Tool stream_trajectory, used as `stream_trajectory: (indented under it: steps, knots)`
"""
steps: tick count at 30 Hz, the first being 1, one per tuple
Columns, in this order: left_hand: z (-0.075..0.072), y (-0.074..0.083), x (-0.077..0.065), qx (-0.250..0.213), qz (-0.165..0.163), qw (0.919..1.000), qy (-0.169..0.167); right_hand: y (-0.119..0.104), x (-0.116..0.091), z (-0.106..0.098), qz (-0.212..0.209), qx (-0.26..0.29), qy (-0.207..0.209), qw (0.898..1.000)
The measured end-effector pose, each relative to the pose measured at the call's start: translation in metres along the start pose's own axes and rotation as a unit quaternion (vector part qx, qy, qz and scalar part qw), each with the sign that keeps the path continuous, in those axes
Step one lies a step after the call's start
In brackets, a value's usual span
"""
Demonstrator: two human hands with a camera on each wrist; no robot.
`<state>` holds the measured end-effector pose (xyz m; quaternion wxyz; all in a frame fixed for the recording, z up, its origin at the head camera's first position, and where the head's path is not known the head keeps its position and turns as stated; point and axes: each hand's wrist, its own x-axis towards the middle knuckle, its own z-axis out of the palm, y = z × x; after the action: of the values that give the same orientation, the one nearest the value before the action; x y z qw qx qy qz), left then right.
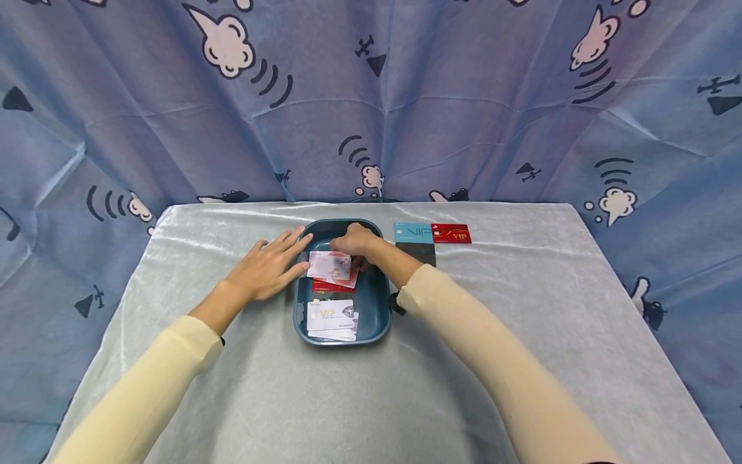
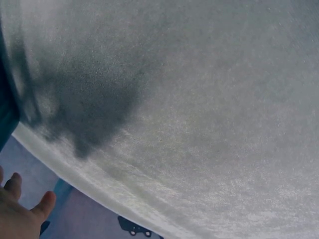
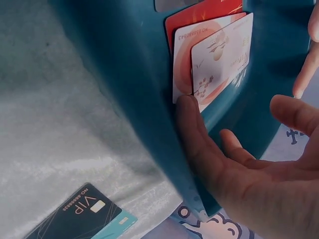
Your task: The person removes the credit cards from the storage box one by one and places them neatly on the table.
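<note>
A dark teal box holds several cards lying overlapped in a column. Uppermost at its far end is a white card with a pinkish print, over a red-and-white card and a red card. A white VIP card lies at the near end. My right hand reaches into the box's far end; in the right wrist view one fingertip rests at the edge of the stacked cards, the thumb held apart. With fingers spread, my left hand lies at the box's left rim.
To the right of the box, a light-blue VIP card, a red VIP card and a black card lie on the table's pale velvety cloth. A blue patterned curtain hangs behind the table.
</note>
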<state>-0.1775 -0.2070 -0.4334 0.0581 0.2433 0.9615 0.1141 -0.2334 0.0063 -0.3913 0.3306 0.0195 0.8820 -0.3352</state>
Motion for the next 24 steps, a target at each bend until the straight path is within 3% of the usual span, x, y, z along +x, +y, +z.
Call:
stream_trajectory:
  steps: [24]
  knots:
    - [0.0003,0.0009,0.0012,-0.006,-0.002,1.0000,-0.004,-0.0007,-0.0026,-0.0011,0.046,0.042,-0.002,0.998]
